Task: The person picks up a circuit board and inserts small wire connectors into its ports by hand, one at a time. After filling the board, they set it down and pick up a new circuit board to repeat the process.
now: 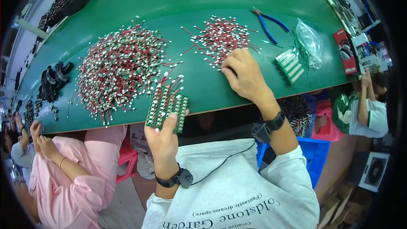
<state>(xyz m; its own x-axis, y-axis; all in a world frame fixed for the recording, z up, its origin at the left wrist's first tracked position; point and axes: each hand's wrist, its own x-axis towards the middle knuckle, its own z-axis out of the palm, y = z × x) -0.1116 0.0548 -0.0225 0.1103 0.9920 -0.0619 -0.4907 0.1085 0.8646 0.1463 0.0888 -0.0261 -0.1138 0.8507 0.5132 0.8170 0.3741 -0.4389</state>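
My left hand (164, 138) grips a green circuit board panel (174, 111) at the table's near edge, thumb across its face. Short red wires with white connectors (168, 88) stick up from the panel's far end. My right hand (242, 74) reaches over the table, its fingers curled down at the near side of a small pile of red wires with white connectors (222, 36). The fingertips are partly hidden, so whether a wire is between them I cannot make out. To the left lies a much larger heap of small wired boards (123, 65).
Blue-handled cutters (271, 23) lie at the far right, near a clear plastic bag (309, 42) and another panel (290, 65). A red box (345, 51) stands at the right edge. Black parts (53, 80) lie far left. A person in pink (72, 174) sits at my left.
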